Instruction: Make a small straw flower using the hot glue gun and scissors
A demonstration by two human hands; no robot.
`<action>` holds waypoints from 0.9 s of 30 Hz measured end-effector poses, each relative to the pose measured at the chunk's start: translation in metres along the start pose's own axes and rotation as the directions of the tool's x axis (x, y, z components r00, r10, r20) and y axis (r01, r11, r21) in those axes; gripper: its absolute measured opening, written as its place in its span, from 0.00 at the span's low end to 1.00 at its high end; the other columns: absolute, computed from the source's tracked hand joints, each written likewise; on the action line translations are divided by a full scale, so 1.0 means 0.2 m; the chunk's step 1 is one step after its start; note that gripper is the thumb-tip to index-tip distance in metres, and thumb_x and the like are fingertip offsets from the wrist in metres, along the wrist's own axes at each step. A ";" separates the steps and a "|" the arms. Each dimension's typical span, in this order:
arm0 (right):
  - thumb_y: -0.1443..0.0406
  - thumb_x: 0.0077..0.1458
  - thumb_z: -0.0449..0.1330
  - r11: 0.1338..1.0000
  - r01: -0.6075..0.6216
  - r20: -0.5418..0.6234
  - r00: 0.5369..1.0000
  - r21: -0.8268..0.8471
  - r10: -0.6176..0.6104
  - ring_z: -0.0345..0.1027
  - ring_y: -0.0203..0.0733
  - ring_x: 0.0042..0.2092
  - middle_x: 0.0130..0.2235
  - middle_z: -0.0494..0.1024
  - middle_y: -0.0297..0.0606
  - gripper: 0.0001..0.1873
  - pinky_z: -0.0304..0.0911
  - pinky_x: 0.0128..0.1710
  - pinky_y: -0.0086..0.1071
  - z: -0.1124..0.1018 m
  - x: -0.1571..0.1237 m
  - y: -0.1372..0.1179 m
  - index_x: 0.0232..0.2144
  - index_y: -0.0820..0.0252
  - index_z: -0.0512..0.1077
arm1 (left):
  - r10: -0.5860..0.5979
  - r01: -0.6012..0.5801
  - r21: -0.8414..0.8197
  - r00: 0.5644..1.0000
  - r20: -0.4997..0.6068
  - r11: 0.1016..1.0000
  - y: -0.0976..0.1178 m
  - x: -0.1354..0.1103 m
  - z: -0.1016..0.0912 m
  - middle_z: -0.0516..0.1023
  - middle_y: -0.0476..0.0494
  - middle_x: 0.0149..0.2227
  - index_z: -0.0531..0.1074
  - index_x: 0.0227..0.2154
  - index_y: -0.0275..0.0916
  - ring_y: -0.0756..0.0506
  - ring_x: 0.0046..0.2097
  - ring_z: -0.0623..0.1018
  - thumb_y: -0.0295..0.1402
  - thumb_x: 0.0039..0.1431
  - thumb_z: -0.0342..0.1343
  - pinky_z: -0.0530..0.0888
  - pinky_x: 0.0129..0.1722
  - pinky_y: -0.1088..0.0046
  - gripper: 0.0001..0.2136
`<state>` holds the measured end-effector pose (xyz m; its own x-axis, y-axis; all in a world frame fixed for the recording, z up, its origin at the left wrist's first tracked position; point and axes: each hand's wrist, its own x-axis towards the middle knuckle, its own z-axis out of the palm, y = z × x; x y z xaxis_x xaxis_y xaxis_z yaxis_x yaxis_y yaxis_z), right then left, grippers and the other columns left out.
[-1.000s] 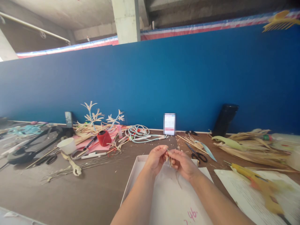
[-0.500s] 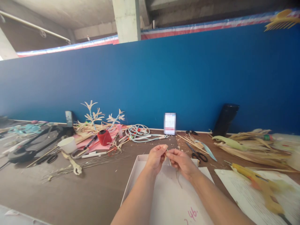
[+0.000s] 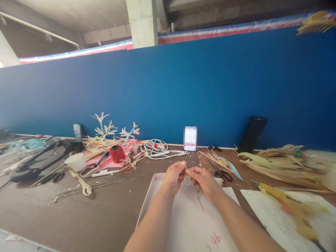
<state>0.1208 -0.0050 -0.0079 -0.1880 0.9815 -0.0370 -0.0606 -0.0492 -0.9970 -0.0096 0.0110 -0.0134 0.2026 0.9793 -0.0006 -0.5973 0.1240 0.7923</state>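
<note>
Your left hand (image 3: 174, 176) and right hand (image 3: 204, 182) both pinch one thin pale straw sliver (image 3: 187, 172) between closed fingertips, held above the shallow white cardboard box (image 3: 152, 190).

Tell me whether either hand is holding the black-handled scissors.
No: the scissors lie on the table, while left hand and right hand pinch a thin straw strip between them.

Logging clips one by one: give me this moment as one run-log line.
left hand: pinching thin straw strip | right hand: pinching same strip | below: white box | nearby: black scissors, yellow glue gun
</note>
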 end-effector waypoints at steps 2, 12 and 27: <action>0.49 0.47 0.60 0.994 -0.010 -0.017 1.000 -0.112 0.008 0.50 0.30 0.18 0.15 0.63 0.28 0.19 0.43 0.19 0.27 -0.01 0.00 0.00 0.23 0.60 0.72 | 0.011 -0.011 -0.054 1.000 -0.004 0.998 0.01 0.01 -0.01 0.52 0.59 0.16 0.62 0.21 0.35 0.59 0.18 0.51 0.40 0.42 0.65 0.50 0.17 0.81 0.18; 0.59 0.52 0.54 0.882 0.212 0.033 0.975 -0.421 -0.218 0.68 0.42 0.26 0.21 0.75 0.33 0.07 0.57 0.28 0.32 -0.03 0.04 0.12 0.29 0.55 0.68 | -0.001 -0.005 -0.168 0.999 -0.034 0.986 0.03 0.02 -0.04 0.54 0.58 0.20 0.63 0.24 0.33 0.61 0.19 0.52 0.35 0.40 0.66 0.46 0.15 0.86 0.17; 0.57 0.49 0.57 0.985 0.044 -0.078 0.995 -0.165 -0.058 0.59 0.34 0.20 0.23 0.71 0.33 0.11 0.47 0.18 0.28 -0.01 0.03 0.04 0.31 0.56 0.72 | 0.009 -0.011 -0.052 0.999 -0.041 0.999 0.02 0.00 -0.01 0.58 0.56 0.19 0.68 0.25 0.33 0.59 0.19 0.55 0.37 0.40 0.67 0.47 0.17 0.82 0.15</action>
<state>0.1204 0.0010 -0.0155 -0.1075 0.9941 0.0155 0.0940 0.0257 -0.9952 -0.0144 0.0130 -0.0114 0.1653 0.9861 -0.0180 -0.6393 0.1211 0.7594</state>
